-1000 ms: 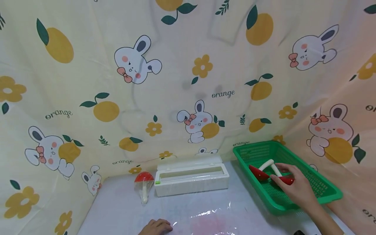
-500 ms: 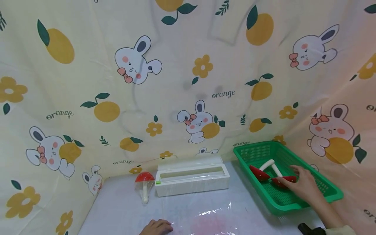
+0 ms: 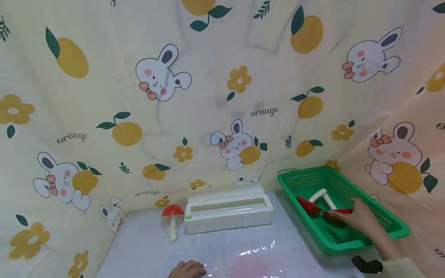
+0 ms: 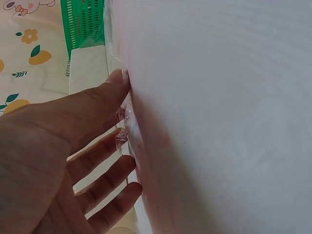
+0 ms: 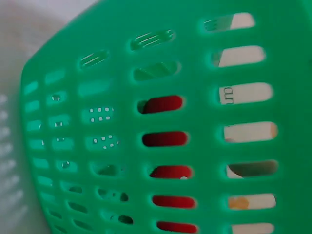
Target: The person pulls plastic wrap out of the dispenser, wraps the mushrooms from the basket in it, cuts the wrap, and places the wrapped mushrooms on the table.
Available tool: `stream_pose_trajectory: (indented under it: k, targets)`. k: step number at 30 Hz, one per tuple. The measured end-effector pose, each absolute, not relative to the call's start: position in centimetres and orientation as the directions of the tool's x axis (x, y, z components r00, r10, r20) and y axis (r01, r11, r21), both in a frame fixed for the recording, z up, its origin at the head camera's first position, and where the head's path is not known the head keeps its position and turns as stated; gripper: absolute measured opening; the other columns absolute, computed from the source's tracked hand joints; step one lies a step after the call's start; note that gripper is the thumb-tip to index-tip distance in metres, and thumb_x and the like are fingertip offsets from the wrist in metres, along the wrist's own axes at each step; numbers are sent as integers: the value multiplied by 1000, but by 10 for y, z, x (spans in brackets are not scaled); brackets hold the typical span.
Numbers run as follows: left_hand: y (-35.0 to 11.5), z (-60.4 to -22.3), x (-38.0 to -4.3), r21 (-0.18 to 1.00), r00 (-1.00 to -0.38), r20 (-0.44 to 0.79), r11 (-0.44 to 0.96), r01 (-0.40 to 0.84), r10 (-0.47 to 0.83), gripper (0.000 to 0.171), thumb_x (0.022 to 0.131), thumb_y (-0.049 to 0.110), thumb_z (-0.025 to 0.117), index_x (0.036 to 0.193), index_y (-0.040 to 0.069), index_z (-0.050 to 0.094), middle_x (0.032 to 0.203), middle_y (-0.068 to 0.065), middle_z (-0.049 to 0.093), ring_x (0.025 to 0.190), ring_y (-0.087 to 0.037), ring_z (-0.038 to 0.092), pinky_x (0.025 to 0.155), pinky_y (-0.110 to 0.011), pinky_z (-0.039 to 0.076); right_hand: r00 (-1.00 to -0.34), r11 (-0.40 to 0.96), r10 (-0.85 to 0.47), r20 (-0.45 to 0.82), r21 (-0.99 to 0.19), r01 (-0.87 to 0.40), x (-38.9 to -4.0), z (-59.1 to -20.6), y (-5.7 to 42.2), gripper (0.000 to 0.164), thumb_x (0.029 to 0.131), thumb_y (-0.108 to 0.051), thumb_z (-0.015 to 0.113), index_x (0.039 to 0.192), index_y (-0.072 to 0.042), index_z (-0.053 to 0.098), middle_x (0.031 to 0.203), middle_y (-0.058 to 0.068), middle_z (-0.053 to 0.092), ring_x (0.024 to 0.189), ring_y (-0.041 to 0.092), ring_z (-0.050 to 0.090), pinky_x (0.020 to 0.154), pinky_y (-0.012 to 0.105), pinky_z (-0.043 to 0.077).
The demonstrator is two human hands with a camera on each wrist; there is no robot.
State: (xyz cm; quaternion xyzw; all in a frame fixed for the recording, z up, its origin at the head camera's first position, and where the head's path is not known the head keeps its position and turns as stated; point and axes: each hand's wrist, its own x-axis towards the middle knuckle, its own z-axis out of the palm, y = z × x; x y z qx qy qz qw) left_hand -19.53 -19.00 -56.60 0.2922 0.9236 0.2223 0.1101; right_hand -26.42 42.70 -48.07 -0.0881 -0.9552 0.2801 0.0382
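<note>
My right hand [image 3: 361, 218] reaches into the green basket [image 3: 328, 247], fingers spread around a toy mushroom with a white-dotted red cap [image 3: 338, 218]. Its thumb overlaps the cap. A second red-capped mushroom [image 3: 308, 206] lies to the left, the two white stems meeting at the top. In the right wrist view the basket wall [image 5: 204, 112] hides the hand, and red shows through the slots. My left hand [image 3: 187, 269] rests on the table with loose fingers; in the left wrist view its fingertips [image 4: 127, 163] touch the surface beside crinkled clear film [image 4: 122, 136].
A white film dispenser box [image 3: 229, 224] with its lid raised stands at the back, shiny clear film [image 3: 252, 253] on the table before it. Left of it lies a red-capped mushroom [image 3: 172, 220] wrapped in clear plastic. A printed curtain [image 3: 208, 77] hangs behind.
The right-hand mushroom has settled lower in the basket, its cap more fully visible. My right hand has shifted slightly right and down, its fingers spreading. The left hand stays put.
</note>
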Motion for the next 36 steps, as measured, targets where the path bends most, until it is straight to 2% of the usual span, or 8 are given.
stream_pose_trajectory:
  k: [8, 18, 24, 30, 36]
  targets:
    - [-190, -569, -195, 444, -790, -30, 716, 539, 612, 39, 92, 64, 57, 117, 35, 65, 117, 22, 57, 97, -1, 52, 80, -28, 48, -989, 822, 145, -12, -555, 127, -274, -487, 436, 122, 85, -63, 69, 139, 29, 11, 128, 55, 29, 107, 60, 44, 84, 66, 49]
    - [-184, -564, -190, 456, -837, -75, 765, 454, 541, 40, 88, 66, 60, 114, 36, 66, 114, 23, 57, 96, -2, 51, 83, -30, 48, -989, 817, 146, 35, -568, 101, -279, -488, 441, 104, 89, -53, 70, 140, 24, 21, 126, 49, 35, 103, 54, 47, 81, 60, 50]
    - [-183, -567, -191, 440, -849, -92, 786, 434, 520, 39, 88, 67, 59, 112, 38, 66, 113, 23, 57, 95, -2, 51, 83, -32, 49, -989, 817, 144, 31, -568, 101, -278, -487, 441, 99, 92, -50, 67, 137, 27, 23, 123, 48, 40, 97, 50, 50, 75, 52, 52]
    - [-183, -568, -192, 439, -848, -92, 786, 436, 522, 39, 88, 67, 59, 113, 38, 66, 113, 23, 57, 95, -2, 51, 83, -32, 49, -981, 803, 190, 33, -580, 136, -280, -486, 442, 98, 93, -51, 65, 135, 28, 24, 118, 46, 42, 94, 47, 50, 71, 47, 53]
    - [-185, -566, -191, 438, -837, -81, 774, 458, 541, 38, 89, 65, 59, 114, 36, 66, 113, 23, 57, 96, -2, 51, 83, -32, 49, -960, 757, 276, 43, -625, 190, -280, -484, 440, 102, 91, -58, 63, 139, 23, 25, 121, 44, 42, 96, 48, 50, 69, 47, 53]
